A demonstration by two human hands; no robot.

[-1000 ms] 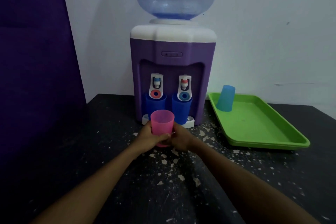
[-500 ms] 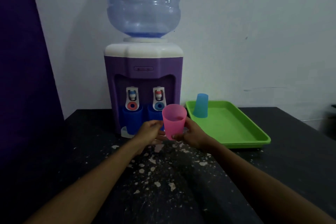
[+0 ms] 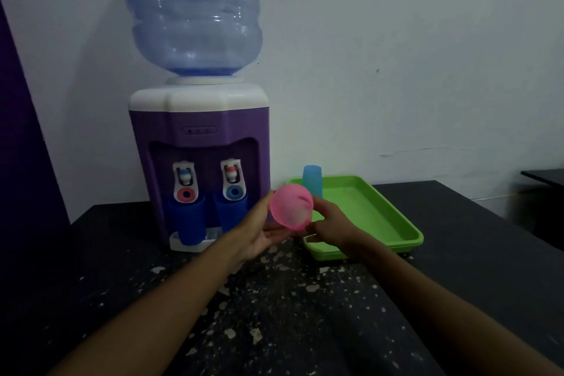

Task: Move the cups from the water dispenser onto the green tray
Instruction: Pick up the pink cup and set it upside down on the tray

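A pink cup (image 3: 291,210) is tipped so its mouth faces me, held in the air between the dispenser and the tray. My right hand (image 3: 331,224) grips its right side. My left hand (image 3: 259,230) is spread under and beside it, fingers apart, touching its left side. A purple and white water dispenser (image 3: 200,143) holds two dark blue cups, one (image 3: 187,223) under the left tap and one (image 3: 230,212) under the right tap. The green tray (image 3: 375,217) lies to the right with a light blue cup (image 3: 312,178) upside down at its far left corner.
A large clear water bottle (image 3: 195,12) sits on top of the dispenser. The black tabletop (image 3: 274,308) is speckled with pale chips. A purple panel (image 3: 21,146) stands at the left, a white wall behind, and a dark surface (image 3: 543,177) at the far right.
The pink cup has moved right toward the tray and tipped from upright to mouth facing me. My left hand has loosened and spread out under it.
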